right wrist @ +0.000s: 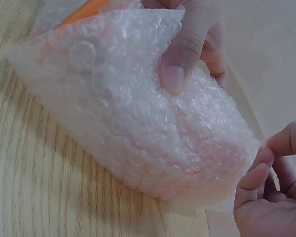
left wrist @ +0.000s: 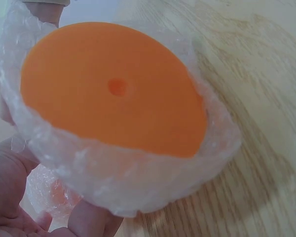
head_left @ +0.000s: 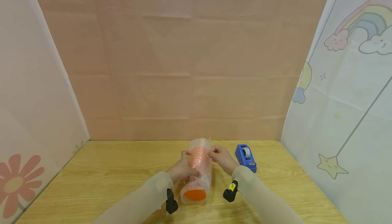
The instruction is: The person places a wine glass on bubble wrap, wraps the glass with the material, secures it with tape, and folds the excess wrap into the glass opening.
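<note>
An orange object with a smooth rounded end [left wrist: 113,74] and a small round dimple in it lies wrapped in clear bubble wrap [right wrist: 113,108]. In the head view the roll lies lengthwise away from me on the table, its orange end nearest. My left hand [head_left: 183,169] grips the roll from the left side, its thumb [right wrist: 175,74] pressing on the wrap. At the far right side of the roll, my right hand [head_left: 223,157] pinches the bubble wrap's edge between thumb and forefinger. The wrap hides most of the object, so its kind is unclear.
A blue tape dispenser [head_left: 246,158] with a roll of clear tape stands to the right of my right hand. The wooden table [head_left: 122,169] meets a pinkish back wall, with pale printed sheets on both sides.
</note>
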`<state>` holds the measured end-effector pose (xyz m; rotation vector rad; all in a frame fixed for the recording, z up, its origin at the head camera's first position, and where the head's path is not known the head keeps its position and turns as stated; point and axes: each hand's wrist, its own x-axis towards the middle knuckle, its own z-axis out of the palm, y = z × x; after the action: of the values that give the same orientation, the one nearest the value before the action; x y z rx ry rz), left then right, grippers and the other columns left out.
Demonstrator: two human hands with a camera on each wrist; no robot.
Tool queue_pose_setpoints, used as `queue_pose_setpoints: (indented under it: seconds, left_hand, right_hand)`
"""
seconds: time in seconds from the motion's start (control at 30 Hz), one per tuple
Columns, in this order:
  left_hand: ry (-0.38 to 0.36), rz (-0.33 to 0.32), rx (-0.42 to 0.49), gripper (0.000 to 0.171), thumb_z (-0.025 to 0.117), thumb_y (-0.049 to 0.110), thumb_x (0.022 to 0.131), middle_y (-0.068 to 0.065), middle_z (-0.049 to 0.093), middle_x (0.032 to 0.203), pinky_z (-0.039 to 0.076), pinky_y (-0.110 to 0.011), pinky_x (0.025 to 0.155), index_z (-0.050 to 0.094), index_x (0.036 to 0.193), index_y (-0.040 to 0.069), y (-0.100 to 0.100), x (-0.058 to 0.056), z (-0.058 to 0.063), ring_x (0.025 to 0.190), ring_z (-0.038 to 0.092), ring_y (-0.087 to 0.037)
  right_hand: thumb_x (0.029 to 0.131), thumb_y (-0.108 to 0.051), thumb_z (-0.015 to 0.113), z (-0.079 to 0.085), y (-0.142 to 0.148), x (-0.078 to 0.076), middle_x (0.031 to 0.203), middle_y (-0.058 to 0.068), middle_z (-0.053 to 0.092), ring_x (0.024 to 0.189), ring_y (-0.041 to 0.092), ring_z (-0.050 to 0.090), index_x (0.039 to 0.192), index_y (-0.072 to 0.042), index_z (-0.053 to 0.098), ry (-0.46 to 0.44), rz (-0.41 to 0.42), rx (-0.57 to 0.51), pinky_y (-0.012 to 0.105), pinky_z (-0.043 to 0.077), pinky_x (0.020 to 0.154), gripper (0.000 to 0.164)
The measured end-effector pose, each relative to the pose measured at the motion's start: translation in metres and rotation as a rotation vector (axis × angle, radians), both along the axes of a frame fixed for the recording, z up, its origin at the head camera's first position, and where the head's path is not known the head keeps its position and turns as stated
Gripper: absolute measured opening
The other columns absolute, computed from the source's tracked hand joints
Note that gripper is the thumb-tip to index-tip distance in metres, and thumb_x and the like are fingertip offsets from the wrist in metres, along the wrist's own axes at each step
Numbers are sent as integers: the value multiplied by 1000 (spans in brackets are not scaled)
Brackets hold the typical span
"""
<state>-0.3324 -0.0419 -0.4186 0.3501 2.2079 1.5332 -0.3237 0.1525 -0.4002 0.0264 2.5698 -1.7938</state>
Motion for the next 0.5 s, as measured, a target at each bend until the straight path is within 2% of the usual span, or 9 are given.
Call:
queue_pose_setpoints:
  seconds: [0.3,0.43,0.5]
  left_hand:
    - [-4,9,6,92,81,2,73,-23,46,116,55,-36,66,16,138,10,-1,0,4,85,56,-26]
    - [0,7,11,92,81,1,73,-25,45,118,56,-38,67,16,138,9,-1,-1,4,88,56,-28]
    - [-1,25,-3,92,80,0,73,-25,46,118,55,-39,65,16,138,10,1,-1,3,87,57,-28]
  right_hand:
    - [90,-5,56,4,-3,1,87,5,51,91,22,54,82,-3,49,-13,-12,-1,45,50,93,10]
    - [91,-6,56,5,-4,0,88,6,53,93,22,56,84,-3,50,-17,-7,10,45,50,94,9]
    - [92,-8,56,5,-4,-1,91,6,56,96,21,57,85,-3,51,-18,-5,14,45,50,94,10]
